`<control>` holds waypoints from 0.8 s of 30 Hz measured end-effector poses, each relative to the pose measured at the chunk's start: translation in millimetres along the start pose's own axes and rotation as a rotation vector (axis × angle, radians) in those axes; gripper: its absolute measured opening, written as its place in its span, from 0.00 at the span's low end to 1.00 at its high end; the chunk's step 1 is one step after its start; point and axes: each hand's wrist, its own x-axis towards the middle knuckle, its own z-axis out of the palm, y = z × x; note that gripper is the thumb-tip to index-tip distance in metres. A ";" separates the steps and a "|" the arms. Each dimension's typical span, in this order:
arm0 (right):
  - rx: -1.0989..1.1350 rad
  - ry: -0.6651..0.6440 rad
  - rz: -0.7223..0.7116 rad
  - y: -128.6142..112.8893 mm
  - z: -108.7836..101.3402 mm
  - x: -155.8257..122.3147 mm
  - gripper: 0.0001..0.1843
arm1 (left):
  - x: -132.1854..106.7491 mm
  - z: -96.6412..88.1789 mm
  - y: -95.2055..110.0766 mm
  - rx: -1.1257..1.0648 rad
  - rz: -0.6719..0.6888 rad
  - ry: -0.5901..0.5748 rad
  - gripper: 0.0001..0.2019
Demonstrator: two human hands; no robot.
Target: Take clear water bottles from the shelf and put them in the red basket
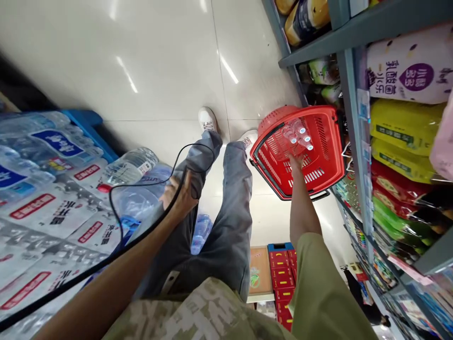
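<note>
I stand in a shop aisle on a pale, glossy tiled floor (pixel 159 61), with grey shelves (pixel 354 123) of bagged goods running down my right side and a big stack of shrink-wrapped water packs (pixel 46 208) piled on my left. A blue pallet edge (pixel 88 123) shows behind the stack. Below me are my grey trousers (pixel 226 226) and white shoes (pixel 208 119).

My left arm reaches forward and down across my thigh, and my left hand (pixel 179 196) is curled over the top of a large clear water jug (pixel 138 200) at the edge of the stack; the fingers wrap over it, though I cannot see how firmly they close. A second jug (pixel 129 165) lies just behind it. A black cable (pixel 116 208) loops over that wrist and trails back along the forearm.

My right arm stretches straight out, bare below a green sleeve (pixel 322 293). My right hand (pixel 296 163) is closed on the near rim of a red basket (pixel 318 156), holding it tilted toward the shelves. Inside it, just past my fingers, lie small water bottles (pixel 299 134) with their caps facing me.
</note>
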 end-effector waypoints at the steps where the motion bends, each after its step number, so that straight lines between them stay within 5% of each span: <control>1: -0.019 0.018 -0.014 -6.0 3.2 7.3 0.51 | 4.2 -5.1 -1.4 -0.004 -0.003 0.031 0.47; 8: -0.198 0.128 -0.061 -42.8 34.8 47.5 0.35 | 16.3 -14.3 -3.5 0.047 -0.052 0.083 0.35; 16: -0.309 0.296 -0.020 -30.7 104.3 50.7 0.26 | 37.2 -20.5 -2.8 0.075 0.003 0.106 0.27; 24: -0.317 0.195 -0.025 -19.4 94.8 16.3 0.18 | 52.2 -13.7 -3.4 0.037 0.106 0.158 0.21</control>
